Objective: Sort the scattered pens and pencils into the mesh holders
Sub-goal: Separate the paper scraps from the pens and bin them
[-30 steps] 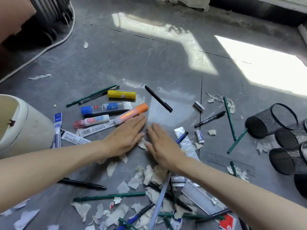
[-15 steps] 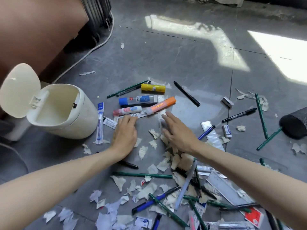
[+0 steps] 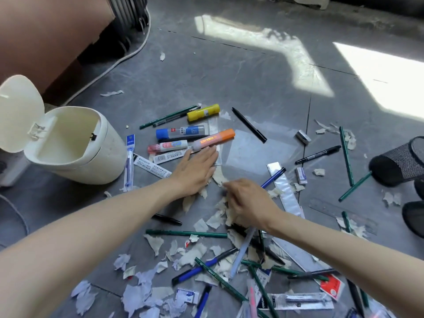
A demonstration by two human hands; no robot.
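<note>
Pens, pencils and markers lie scattered on the grey floor among torn paper scraps. My left hand [image 3: 195, 171] rests flat with fingers spread, just below an orange highlighter [image 3: 214, 139]. My right hand [image 3: 246, 200] is curled over a heap of paper scraps [image 3: 220, 177], fingers pinching at them. A yellow marker [image 3: 203, 112], a blue-capped tube [image 3: 180, 132] and a black pen [image 3: 249, 127] lie beyond the hands. Green pencils [image 3: 186, 233] and a blue pen [image 3: 200, 269] lie nearer me. Black mesh holders [image 3: 400, 160] lie on their sides at the right edge.
A cream bin [image 3: 75, 143] with its lid flipped open stands at the left. A clear plastic sheet [image 3: 259, 149] lies beyond my hands. Erasers [image 3: 300, 175], a clear ruler [image 3: 344, 212] and packaging wrappers [image 3: 284, 191] litter the right side. A white cable [image 3: 128, 55] runs along the far left.
The view has swung left, so the bin shows and the holders sit at the edge. My right hand went from flat to curled over the scraps. My left hand stays flat.
</note>
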